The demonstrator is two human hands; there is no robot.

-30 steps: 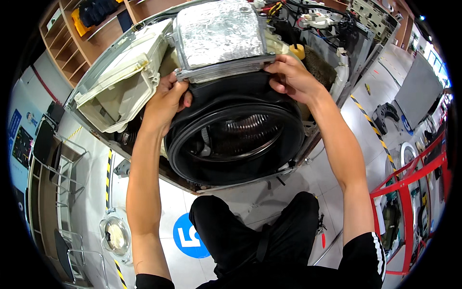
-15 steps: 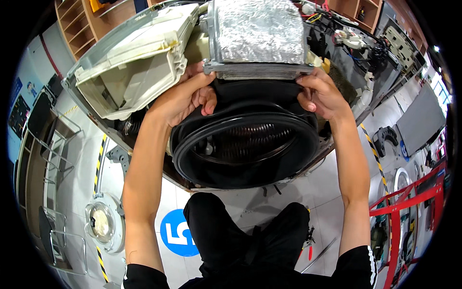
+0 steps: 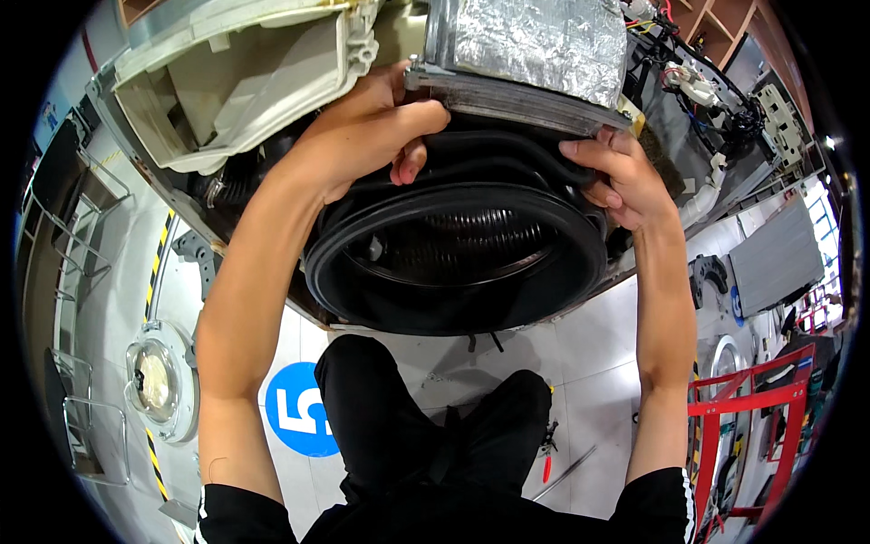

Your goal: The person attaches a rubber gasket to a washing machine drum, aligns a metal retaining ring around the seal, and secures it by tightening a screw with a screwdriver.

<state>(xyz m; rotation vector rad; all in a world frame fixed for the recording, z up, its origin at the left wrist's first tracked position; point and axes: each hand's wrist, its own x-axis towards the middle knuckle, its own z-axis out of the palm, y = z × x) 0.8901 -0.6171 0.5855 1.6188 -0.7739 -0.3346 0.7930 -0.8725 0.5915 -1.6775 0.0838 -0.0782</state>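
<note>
Below the foil-covered block (image 3: 539, 45), the black rubber seal (image 3: 480, 170) hangs in slack folds. Your right hand (image 3: 625, 177) pinches its upper fold at the block's lower right corner; your left hand (image 3: 390, 127) is curled at the block's lower left corner, and whether it grips rubber, you cannot tell from here. The seal looks soft, springy, perhaps slick; its thick upper fold seems the surest hold, beneath the block.

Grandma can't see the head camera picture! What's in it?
A left hand and right hand are at the top of a black rubber washing-machine door gasket, below a foil-covered block. A cream plastic housing sits left.
</note>
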